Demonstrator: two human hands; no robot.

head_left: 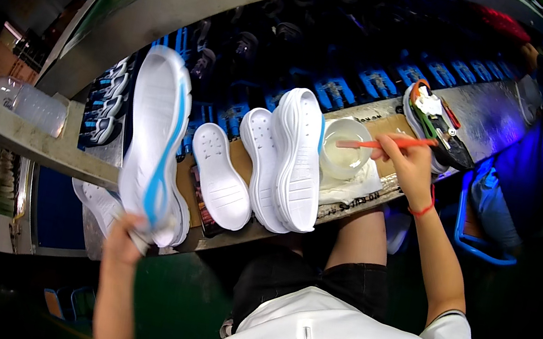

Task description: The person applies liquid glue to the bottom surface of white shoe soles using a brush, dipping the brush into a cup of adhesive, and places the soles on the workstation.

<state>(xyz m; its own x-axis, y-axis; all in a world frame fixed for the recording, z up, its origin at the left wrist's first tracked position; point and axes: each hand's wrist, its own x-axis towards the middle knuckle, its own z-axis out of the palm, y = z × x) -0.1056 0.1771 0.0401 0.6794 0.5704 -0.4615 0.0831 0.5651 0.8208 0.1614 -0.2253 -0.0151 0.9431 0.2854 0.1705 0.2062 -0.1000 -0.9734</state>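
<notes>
"With the clock read from the centre of the view, where is the person's left hand point(123, 239)?"

"At eight o'clock, fingers wrapped round the lower end of a raised sole point(152, 123). The sole is white with a blue stripe along its side, stands almost upright and reaches up past nine o'clock."

"And beside it?"

"A flat white sole point(220, 179) lies between eight and nine, with small holes at its upper end. In the middle, two thicker white soles point(297, 167) sit side by side, touching, the right one partly over the left."

"What about the right hand point(411, 169)?"

"Between two and three o'clock, its thumb and fingers pinching an orange-red brush point(365, 144). The brush points toward nine, its tip over a translucent bowl point(338, 170) at two o'clock; whether the tip touches the pale contents cannot be told. A white cloth point(359, 188) lies under the bowl's near side."

"Anything farther off?"

"Past the right hand, at two, a dark shoe piece point(456, 150) carries a red-handled tool point(451, 114). Beyond, between one and two, blue parts point(379, 83) stand in a row, and out at nine a clear plastic bottle point(35, 107) lies on its side."
</notes>
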